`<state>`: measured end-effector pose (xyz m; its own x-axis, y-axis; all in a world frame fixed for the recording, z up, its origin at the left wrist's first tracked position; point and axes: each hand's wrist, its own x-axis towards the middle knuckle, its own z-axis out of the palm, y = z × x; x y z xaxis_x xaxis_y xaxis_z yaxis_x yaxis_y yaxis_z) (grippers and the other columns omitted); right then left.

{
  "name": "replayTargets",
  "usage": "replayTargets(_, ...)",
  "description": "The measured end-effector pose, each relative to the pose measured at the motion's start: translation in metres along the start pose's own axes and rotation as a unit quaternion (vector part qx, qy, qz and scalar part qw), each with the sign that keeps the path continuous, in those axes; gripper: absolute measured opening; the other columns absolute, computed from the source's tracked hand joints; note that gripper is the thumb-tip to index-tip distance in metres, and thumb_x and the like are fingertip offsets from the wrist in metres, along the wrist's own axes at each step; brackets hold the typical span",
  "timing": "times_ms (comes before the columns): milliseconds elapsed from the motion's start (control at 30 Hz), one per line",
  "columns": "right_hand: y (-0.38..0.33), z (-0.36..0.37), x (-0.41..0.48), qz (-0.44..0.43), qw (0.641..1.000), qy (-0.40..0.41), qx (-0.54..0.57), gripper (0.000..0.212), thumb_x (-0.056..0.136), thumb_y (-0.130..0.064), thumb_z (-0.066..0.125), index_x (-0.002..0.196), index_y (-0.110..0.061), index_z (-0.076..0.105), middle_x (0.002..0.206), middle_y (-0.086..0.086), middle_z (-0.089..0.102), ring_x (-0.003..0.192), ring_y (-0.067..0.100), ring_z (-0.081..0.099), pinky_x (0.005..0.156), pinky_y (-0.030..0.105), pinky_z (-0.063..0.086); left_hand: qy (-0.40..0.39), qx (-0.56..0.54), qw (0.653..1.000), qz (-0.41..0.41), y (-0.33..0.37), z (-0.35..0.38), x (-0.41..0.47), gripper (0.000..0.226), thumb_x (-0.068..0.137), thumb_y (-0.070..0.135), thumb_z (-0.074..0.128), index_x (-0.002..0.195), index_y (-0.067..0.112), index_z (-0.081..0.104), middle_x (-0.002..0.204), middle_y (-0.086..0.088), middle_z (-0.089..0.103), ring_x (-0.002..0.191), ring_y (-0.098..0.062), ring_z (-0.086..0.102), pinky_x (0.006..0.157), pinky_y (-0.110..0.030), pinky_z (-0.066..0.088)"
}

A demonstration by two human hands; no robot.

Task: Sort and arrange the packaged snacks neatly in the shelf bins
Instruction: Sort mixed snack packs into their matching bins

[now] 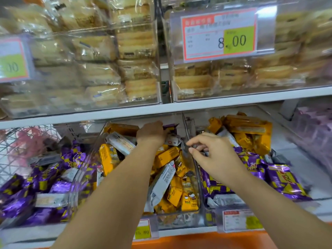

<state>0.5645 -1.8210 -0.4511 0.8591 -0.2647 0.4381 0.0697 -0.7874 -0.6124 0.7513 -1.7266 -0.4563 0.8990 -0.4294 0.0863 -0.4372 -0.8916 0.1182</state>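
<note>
Head view: your left fingers curl down over a purple packet at the back of the middle bin, gripping it. The tips are mostly hidden behind the left hand. Your right thumb and forefinger sit close together just above that bin's right wall; can't tell if they pinch anything. The other fingers of the right hand are loosely bent.

The middle bin is a jumble of yellow packets and white-backed packets, tilted every way. Purple stock fills the bin right of it, and more purple lies to its left, so the one you hold likely belongs outside the middle bin.

Handling, as a guess: packets are light, with slick, crinkly foil and probably brittle contents. Take each across the body, not by the sealed end flap, and don't squeeze.
</note>
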Motion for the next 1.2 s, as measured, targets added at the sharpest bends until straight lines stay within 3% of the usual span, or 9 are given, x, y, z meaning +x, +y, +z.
replayTargets(300,0.004,-0.004,0.001,0.003,1.0,-0.005,0.013,0.015,0.088,-0.018,0.061,0.1,-0.024,0.07,0.088,-0.027,0.054,0.086,-0.006,0.056,0.074,0.013,0.046,0.056,-0.103,0.993,0.001,0.004,-0.013,-0.018,0.013,0.095,0.031,0.053,0.107,0.027,0.057,0.112,0.0,0.06,0.098,-0.023,0.058,0.068,-0.031,0.043)
replayTargets(467,0.001,-0.009,0.001,0.039,0.997,0.028,0.061,0.041,0.089,-0.02,0.062,0.128,-0.03,0.052,0.101,-0.01,0.057,0.084,-0.007,0.057,0.075,0.008,0.045,0.16,-0.317,0.932,0.071,0.003,-0.027,-0.062,0.015,0.093,0.018,0.057,0.108,0.015,0.056,0.095,-0.002,0.065,0.077,-0.017,0.061,0.062,-0.027,0.045)
replayTargets(567,-0.002,-0.011,-0.002,0.031,0.996,0.041,0.074,0.056,0.088,-0.022,0.063,0.137,-0.034,0.038,0.117,-0.011,0.041,0.091,-0.005,0.058,0.077,0.009,0.048,0.172,-0.376,0.898,0.151,0.01,-0.036,-0.091,0.016,0.091,0.018,0.06,0.101,0.026,0.05,0.084,-0.001,0.068,0.064,-0.01,0.062,0.053,-0.02,0.045)
replayTargets(667,-0.001,-0.016,-0.008,-0.008,0.994,0.07,0.086,0.049,0.085,-0.018,0.066,0.129,-0.03,0.049,0.114,-0.013,0.043,0.1,0.0,0.056,0.087,0.021,0.051,0.122,-0.417,0.873,0.224,0.026,-0.041,-0.107,0.025,0.089,0.019,0.061,0.096,0.04,0.049,0.092,0.008,0.068,0.079,-0.007,0.067,0.069,-0.025,0.052)
replayTargets(733,0.002,-0.027,-0.012,-0.014,0.992,0.099,0.074,0.039,0.083,-0.014,0.068,0.119,-0.023,0.058,0.107,-0.013,0.048,0.097,-0.003,0.053,0.085,0.016,0.047,0.092,-0.43,0.861,0.256,0.037,-0.041,-0.112,0.031,0.087,0.017,0.062,0.096,0.044,0.049,0.1,0.013,0.066,0.089,-0.005,0.066,0.078,-0.024,0.051)
replayTargets(867,0.024,-0.059,-0.022,-0.003,0.991,0.131,0.002,0.031,0.076,-0.009,0.069,0.105,-0.021,0.065,0.104,-0.011,0.056,0.091,0.005,0.058,0.08,0.027,0.05,0.048,-0.362,0.885,0.289,0.053,-0.037,-0.114,0.036,0.089,0.019,0.063,0.112,0.041,0.048,0.115,0.017,0.058,0.097,0.006,0.058,0.078,-0.003,0.04)
replayTargets(933,0.034,-0.077,-0.032,0.02,0.989,0.143,-0.038,0.027,0.073,-0.017,0.065,0.098,-0.023,0.067,0.103,-0.011,0.059,0.093,0.015,0.061,0.08,0.039,0.052,0.049,-0.341,0.893,0.289,0.057,-0.032,-0.113,0.031,0.09,0.02,0.062,0.116,0.034,0.054,0.114,0.015,0.059,0.097,0.006,0.058,0.082,-0.008,0.042)
replayTargets(1067,0.052,-0.111,-0.056,0.109,0.977,0.085,-0.162,0.024,0.072,-0.034,0.073,0.094,-0.026,0.07,0.097,-0.006,0.068,0.088,0.022,0.064,0.077,0.036,0.049,0.081,-0.281,0.921,0.258,0.064,-0.027,-0.11,0.021,0.091,0.026,0.061,0.112,0.027,0.063,0.099,0.013,0.06,0.077,-0.005,0.052,0.075,-0.021,0.038)
replayTargets(1200,0.058,-0.122,-0.069,0.119,0.965,0.029,-0.231,0.036,0.072,-0.061,0.062,0.089,-0.031,0.073,0.102,-0.013,0.068,0.103,0.016,0.062,0.087,0.038,0.043,0.078,-0.255,0.938,0.22,0.065,-0.021,-0.108,0.022,0.091,0.028,0.059,0.112,0.025,0.064,0.111,0.001,0.065,0.105,-0.018,0.056,0.09,-0.033,0.044)
